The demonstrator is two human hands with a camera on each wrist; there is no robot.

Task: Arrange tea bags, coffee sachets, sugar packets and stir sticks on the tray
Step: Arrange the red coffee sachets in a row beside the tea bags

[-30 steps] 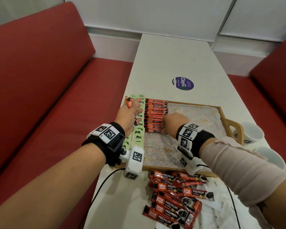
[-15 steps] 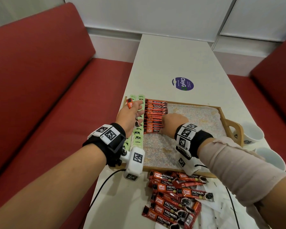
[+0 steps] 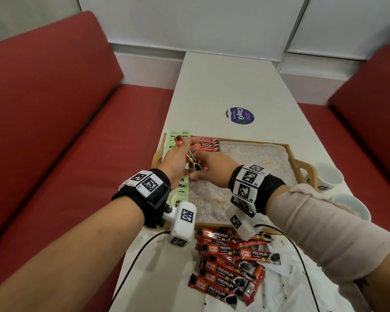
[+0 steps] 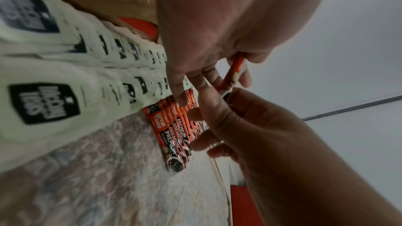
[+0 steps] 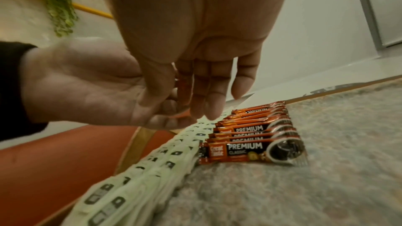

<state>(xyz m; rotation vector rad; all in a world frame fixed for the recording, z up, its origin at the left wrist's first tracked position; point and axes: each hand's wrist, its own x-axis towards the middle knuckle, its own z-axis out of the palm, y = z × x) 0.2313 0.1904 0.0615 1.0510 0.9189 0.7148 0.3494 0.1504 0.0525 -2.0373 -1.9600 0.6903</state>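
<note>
Head view: coffee sachet (image 3: 192, 156) between both hands.

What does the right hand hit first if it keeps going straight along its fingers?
Probably the left hand: the right hand points left across the wooden tray, already touching the orange coffee sachet the left holds. Below lies the row of orange coffee sachets; depth is unclear.

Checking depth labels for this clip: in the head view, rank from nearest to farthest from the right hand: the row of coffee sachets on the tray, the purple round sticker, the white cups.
1. Row of coffee sachets, just beyond the right hand.
2. White cups, off the tray's right end.
3. Purple round sticker, farther up the table.
</note>
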